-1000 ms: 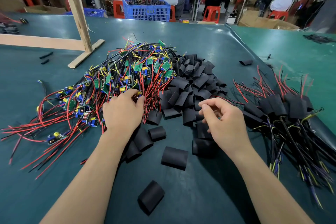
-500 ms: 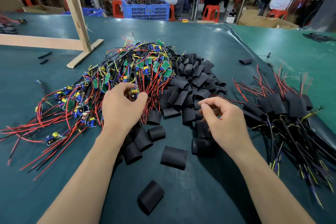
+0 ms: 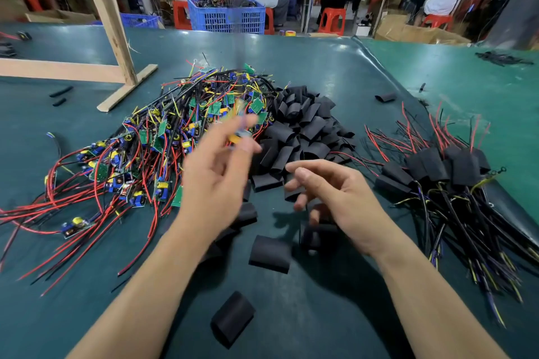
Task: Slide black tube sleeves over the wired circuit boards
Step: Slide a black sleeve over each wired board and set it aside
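A tangled pile of green circuit boards (image 3: 163, 137) with red, black and yellow wires lies left of centre on the green table. Right of it is a heap of flat black tube sleeves (image 3: 303, 128). My left hand (image 3: 215, 181) is raised over the pile and blurred, pinching one wired circuit board (image 3: 237, 134) at its fingertips. My right hand (image 3: 341, 198) hovers over the near sleeves with fingers apart and curled, nothing clearly in it. Loose sleeves (image 3: 269, 253) lie just in front of both hands. Sleeved boards (image 3: 437, 169) are stacked at the right.
One more loose sleeve (image 3: 232, 319) lies near the front between my forearms. A wooden frame (image 3: 113, 38) stands at the back left. A stray sleeve (image 3: 385, 97) sits by the table seam. Behind the table are a blue crate (image 3: 227, 16) and seated people.
My left hand has lifted out of the wire pile, up and to the right, with one board in its fingers. My right hand has opened its fingers and stayed over the sleeves.
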{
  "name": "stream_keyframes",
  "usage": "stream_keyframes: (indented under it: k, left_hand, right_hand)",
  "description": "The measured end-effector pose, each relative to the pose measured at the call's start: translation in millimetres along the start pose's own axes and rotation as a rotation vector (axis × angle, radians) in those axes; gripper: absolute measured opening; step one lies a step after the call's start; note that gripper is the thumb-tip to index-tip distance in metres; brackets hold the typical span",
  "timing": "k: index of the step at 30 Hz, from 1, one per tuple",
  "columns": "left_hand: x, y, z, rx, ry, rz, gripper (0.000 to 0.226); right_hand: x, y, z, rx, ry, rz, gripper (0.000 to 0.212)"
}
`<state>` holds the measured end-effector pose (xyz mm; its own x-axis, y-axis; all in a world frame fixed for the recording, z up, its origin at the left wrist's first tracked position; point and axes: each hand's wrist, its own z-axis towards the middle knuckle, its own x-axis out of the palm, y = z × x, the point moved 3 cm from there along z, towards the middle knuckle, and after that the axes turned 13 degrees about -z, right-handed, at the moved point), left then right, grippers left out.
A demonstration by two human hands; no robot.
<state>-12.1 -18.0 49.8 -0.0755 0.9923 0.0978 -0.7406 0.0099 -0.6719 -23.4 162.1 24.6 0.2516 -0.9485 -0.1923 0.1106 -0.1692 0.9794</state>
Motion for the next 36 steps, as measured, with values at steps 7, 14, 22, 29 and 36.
stream_keyframes:
  k: [7, 14, 22, 29, 36]
  left_hand:
    - [25, 14, -16, -0.143, 0.404, 0.249, 0.052]
    - [8, 12, -8, 0.032, 0.311, 0.500, 0.019]
    - [-6, 11, 0, -0.011, 0.066, 0.402, 0.012]
    - [-22, 26, -2, -0.166, 0.281, 0.602, 0.010]
    - [4, 38, -13, -0.193, 0.495, 0.824, 0.023]
  right_hand:
    - [9, 3, -1, -0.001, 0.028, 0.179, 0.016]
    - [-9, 4, 3, 0.039, -0.248, 0.307, 0.017]
    - [-29, 13, 2, -0.054, -0.267, 0.331, 0.014]
    - [-57, 9, 0, -0.097, -0.599, 0.381, 0.004]
    - [-51, 8, 2, -0.110, -0.572, 0.302, 0.006]
